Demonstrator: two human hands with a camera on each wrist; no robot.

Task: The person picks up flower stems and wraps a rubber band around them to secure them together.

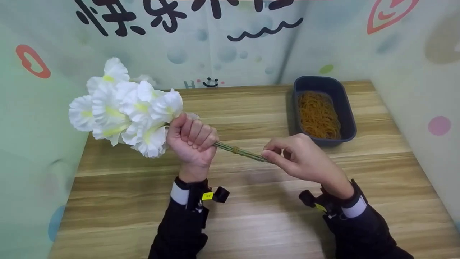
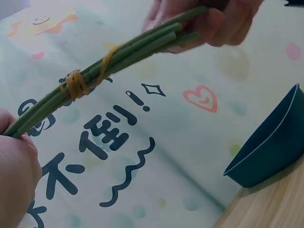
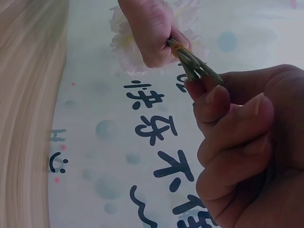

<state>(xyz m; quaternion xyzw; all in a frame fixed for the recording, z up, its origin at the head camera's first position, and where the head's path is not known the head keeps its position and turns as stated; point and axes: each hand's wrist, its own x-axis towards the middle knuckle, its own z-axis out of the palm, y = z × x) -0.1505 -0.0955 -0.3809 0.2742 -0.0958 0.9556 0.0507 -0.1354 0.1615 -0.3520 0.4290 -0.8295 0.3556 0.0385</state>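
Observation:
A bunch of white flowers with yellow centres (image 1: 125, 108) is held up over the table's left side. My left hand (image 1: 194, 138) grips its stems in a fist just below the blooms. The green stems (image 1: 248, 154) stick out to the right, tilted slightly downward. A yellowish-brown rubber band (image 2: 76, 85) is wound around them, with one loop slanting farther along the stems. My right hand (image 1: 305, 158) pinches at the stem ends with thumb and index finger. In the right wrist view, its other fingers (image 3: 232, 156) are curled and the stem ends fan out slightly.
A dark blue box (image 1: 346, 118) stands at the back right of the wooden table (image 1: 251, 223), with many rubber bands (image 1: 318, 115) in it. Printed backdrop walls (image 1: 230, 68) rise behind and at both sides.

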